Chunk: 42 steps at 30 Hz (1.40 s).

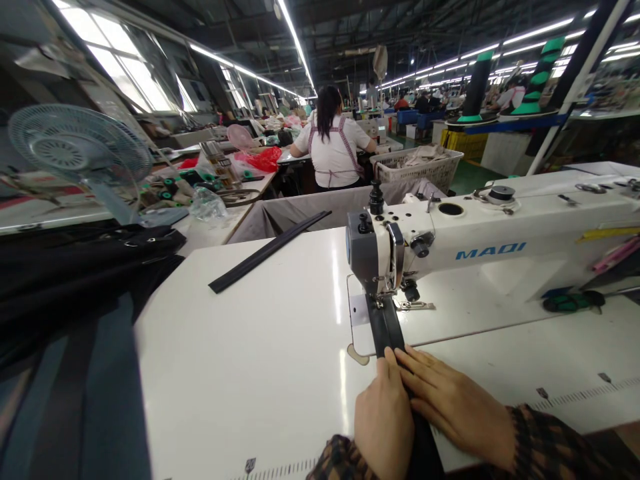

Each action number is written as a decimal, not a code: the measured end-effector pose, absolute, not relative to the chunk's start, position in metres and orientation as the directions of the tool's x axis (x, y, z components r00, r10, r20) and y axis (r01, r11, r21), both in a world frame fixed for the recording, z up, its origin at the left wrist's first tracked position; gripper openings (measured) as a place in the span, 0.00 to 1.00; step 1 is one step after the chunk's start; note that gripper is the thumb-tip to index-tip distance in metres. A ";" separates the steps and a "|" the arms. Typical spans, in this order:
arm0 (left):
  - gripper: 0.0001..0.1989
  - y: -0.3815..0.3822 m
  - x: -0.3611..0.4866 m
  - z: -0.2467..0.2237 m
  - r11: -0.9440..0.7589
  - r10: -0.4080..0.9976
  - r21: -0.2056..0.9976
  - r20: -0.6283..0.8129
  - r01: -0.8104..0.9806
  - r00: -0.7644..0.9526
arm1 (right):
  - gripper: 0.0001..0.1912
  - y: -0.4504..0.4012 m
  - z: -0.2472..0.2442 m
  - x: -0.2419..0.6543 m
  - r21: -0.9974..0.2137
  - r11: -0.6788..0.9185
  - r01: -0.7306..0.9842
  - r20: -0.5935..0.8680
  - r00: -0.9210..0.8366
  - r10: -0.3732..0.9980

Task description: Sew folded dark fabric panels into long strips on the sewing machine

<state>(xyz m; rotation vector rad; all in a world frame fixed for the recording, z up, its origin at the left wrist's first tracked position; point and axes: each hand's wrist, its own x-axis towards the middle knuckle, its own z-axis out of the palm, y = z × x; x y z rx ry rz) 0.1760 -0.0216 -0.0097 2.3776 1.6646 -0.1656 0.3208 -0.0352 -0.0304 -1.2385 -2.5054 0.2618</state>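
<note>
The bare left hand (385,415), in a checked cuff, lies over the long black fabric strip (387,327), its fingers bunched with the tips pressing on it; the bare right hand (453,400) reaches in from the right, flattened, fingers extended and nearly together, tips on the strip beside the left. The strip is narrow, smooth and flat, with a lengthwise line, and runs from under the needle area of the white-and-grey sewing machine (395,253) toward the wearer across the white tabletop (250,360).
</note>
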 end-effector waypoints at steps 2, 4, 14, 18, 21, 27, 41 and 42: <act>0.26 -0.023 0.177 -0.010 -0.322 0.920 0.091 -0.204 0.942 0.334 | 0.25 -0.028 -0.034 0.326 -0.316 0.574 0.755 0.224 -0.528 0.819; 0.25 -0.025 0.178 -0.012 -0.307 0.934 0.062 -0.175 0.950 0.313 | 0.25 -0.019 -0.040 0.328 -0.283 0.514 0.810 0.248 -0.456 0.855; 0.26 -0.025 0.177 -0.027 -0.290 0.941 0.197 -0.120 0.936 0.317 | 0.25 -0.006 -0.042 0.325 -0.158 0.520 0.839 0.233 -0.480 0.846; 0.26 -0.025 0.178 -0.024 -0.270 0.941 0.233 -0.139 0.934 0.307 | 0.24 -0.003 -0.037 0.327 -0.182 0.538 0.823 0.171 -0.512 0.842; 0.25 -0.025 0.177 -0.021 -0.271 0.937 0.262 -0.148 0.926 0.316 | 0.24 -0.005 -0.036 0.326 -0.201 0.544 0.815 0.140 -0.526 0.839; 0.26 -0.023 0.176 -0.014 -0.303 0.919 0.247 -0.179 0.921 0.351 | 0.26 -0.034 -0.036 0.319 -0.272 0.560 0.783 0.157 -0.537 0.828; 0.26 -0.021 0.180 -0.012 -0.318 0.913 0.116 -0.231 0.941 0.337 | 0.24 -0.055 -0.039 0.318 -0.235 0.570 0.788 0.214 -0.530 0.821; 0.26 -0.020 0.180 -0.013 -0.318 0.916 0.117 -0.217 0.941 0.337 | 0.24 -0.054 -0.039 0.318 -0.242 0.565 0.789 0.219 -0.523 0.824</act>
